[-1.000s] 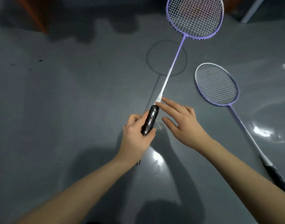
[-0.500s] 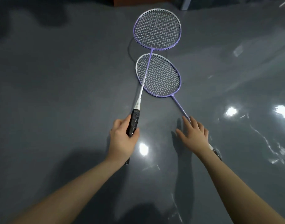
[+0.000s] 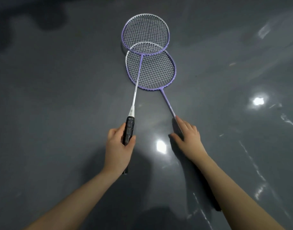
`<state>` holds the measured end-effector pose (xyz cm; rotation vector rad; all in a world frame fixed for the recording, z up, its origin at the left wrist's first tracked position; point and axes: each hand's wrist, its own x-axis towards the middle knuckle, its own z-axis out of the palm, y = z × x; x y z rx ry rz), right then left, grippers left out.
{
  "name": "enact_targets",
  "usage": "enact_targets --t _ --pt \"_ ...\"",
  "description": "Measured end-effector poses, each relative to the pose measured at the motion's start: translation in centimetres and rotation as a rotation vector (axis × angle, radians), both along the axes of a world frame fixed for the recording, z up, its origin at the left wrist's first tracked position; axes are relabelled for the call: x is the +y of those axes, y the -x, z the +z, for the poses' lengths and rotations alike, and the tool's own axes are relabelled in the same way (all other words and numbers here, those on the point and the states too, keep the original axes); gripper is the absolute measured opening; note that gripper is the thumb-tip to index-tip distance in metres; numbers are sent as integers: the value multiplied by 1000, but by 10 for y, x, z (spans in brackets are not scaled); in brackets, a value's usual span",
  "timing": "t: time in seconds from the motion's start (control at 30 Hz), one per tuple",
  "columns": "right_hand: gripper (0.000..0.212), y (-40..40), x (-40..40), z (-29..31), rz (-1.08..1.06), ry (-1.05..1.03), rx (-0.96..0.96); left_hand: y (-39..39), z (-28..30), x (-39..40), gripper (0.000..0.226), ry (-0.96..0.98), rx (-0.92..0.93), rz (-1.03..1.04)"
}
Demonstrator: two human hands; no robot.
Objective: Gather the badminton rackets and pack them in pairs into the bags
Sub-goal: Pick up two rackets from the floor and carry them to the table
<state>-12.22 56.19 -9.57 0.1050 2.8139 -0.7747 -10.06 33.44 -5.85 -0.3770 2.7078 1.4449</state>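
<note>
Holding one purple stringed racket by its black grip, my left hand is wrapped tight. My right hand lies flat, fingers spread, on the second purple racket, whose head is under the first's.

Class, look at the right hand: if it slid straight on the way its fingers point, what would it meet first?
The right hand points up along the shaft of the floor racket, so it would probably follow that shaft to the racket's strung head; depth is uncertain.

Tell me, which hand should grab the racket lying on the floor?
The right hand, probably. It rests on the floor racket near its handle, open. The left hand is busy, its grip closed on the other racket.
</note>
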Motion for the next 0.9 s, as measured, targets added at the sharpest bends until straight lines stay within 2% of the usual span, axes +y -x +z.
enact_targets --t 0.13,0.23,0.37,0.47,0.63,0.9 --pt "50 -24 -12 -6 -120 -129 30 -4 -5 -16 38 -4 -30 41" --pt "35 -29 -21 -6 -160 -98 13 -7 -4 -23 39 -12 -28 52" --pt "37 -26 -26 7 -111 -17 121 -2 14 -38 41 -12 35 31" --pt "36 -15 -41 39 -119 26 223 9 45 -57 46 67 117 4" --pt "34 -15 -72 140 -252 134 280 1 149 -80 48 98 115 -14" --pt "36 -22 -100 394 -331 226 272 -9 389 -72 49 39 144 24"
